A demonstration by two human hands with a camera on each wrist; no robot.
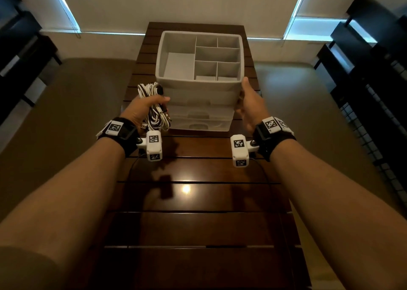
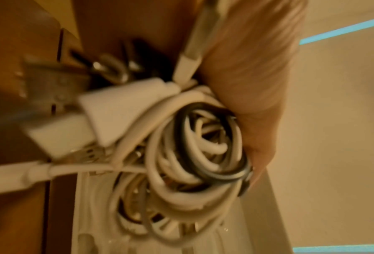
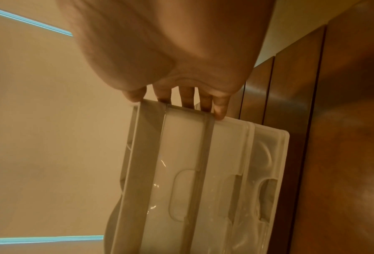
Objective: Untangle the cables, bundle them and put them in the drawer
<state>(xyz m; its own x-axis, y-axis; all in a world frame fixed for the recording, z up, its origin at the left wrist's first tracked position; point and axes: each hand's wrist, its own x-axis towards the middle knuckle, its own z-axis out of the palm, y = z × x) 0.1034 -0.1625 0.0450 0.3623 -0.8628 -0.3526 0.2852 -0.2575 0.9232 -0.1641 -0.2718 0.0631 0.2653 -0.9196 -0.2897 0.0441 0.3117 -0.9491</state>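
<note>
both forearms reach over the slatted wooden table (image 1: 198, 201) in the head view; the left hand (image 1: 141, 109) grips a bundle of white and black cables (image 1: 154, 111) just left of the drawer unit (image 1: 198, 100), whose right side the right hand (image 1: 248, 106) touches with straight fingers. left wrist view: coiled cables (image 2: 192, 154) curled inside the hand (image 2: 253, 68). right wrist view: fingertips (image 3: 219, 111) rest on the unit's (image 3: 192, 171) edge, drawers closed.

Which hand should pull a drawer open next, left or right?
Right, probably. The right hand holds nothing and its fingers already touch the drawer unit's right side, near the drawer fronts. The left hand is full, gripping the cable bundle.
</note>
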